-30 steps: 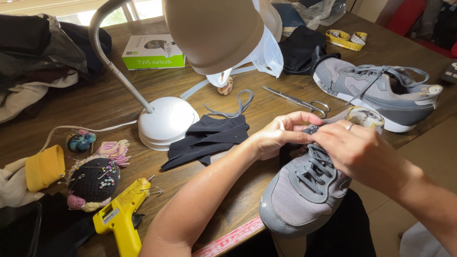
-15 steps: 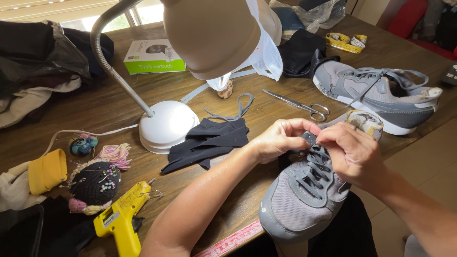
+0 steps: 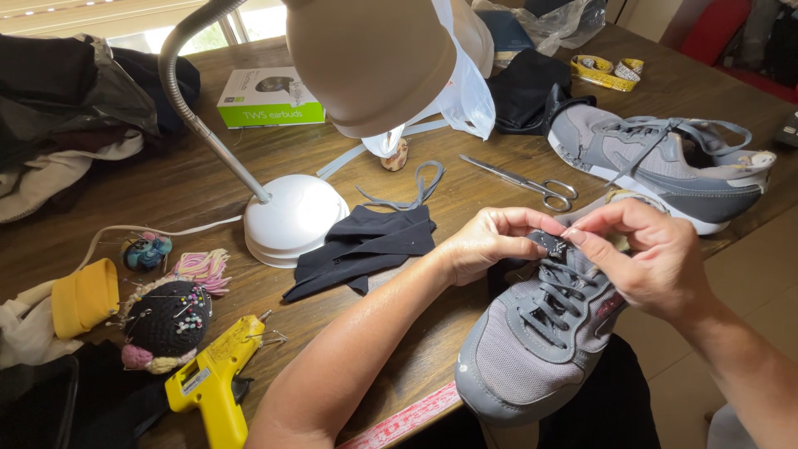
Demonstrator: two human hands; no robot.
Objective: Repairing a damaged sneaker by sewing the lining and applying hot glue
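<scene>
Two bare hands meet at the tongue end of a grey sneaker [image 3: 540,349] that lies toe toward the camera, overhanging the near edge of the wooden table [image 3: 208,179]. Left hand [image 3: 490,243]: fingers curled, thumb and forefinger pinched on the dark lace [image 3: 550,243] at the top eyelets. Right hand [image 3: 648,258]: fingers bent, thumb and forefinger tips nipping the same lace end from the other side, just beside the left fingertips. Whether the lace is knotted cannot be told. A second grey sneaker [image 3: 657,162] lies on its side farther back, well apart. Scissors [image 3: 532,183] rest between the two shoes. Folded black fabric [image 3: 366,245] lies just beside the left wrist, touching the white lamp base [image 3: 295,218]. A yellow glue gun [image 3: 212,382] and a dark pincushion [image 3: 166,320] sit at the near left edge.
</scene>
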